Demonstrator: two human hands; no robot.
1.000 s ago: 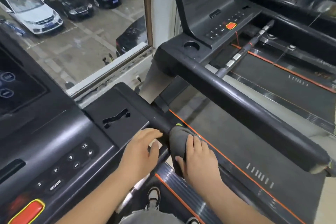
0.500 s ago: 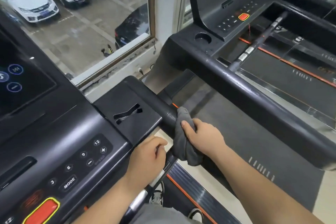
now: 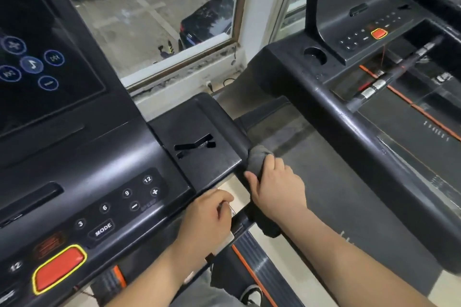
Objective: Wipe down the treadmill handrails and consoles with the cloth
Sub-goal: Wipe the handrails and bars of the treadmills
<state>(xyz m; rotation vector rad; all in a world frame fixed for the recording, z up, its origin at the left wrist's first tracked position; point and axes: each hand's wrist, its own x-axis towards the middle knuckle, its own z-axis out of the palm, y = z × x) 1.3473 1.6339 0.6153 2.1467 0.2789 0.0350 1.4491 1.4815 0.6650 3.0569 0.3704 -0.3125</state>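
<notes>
Shoe: a dark shoe with a white sole at the bottom edge, on the near treadmill's side rail with its orange stripe.
Left hand: the left hand is just under the console's front edge, fingers curled round a grip bar whose silver plate shows past the knuckles.
Right hand: the right hand is just right of the left hand and slightly farther. Fingers and thumb are wrapped round the cloth and the rail under it, with the thumb on the side toward the console.
Cloth: a dark grey cloth is bunched over the handrail. Its upper fold sticks out beyond the fingertips and a loose end hangs below the wrist.
Handrail: the black right handrail runs from the console's corner down toward the person. The cloth sits where it leaves the slotted side tray.
Console: a keypad with number keys and MODE, a red stop button ringed in yellow, and a dark touchscreen with round blue icons.
Second treadmill: to the right, well apart, a thick black handrail, a cup holder and an orange button.
Window: beyond both machines, a window overlooks parked cars.
</notes>
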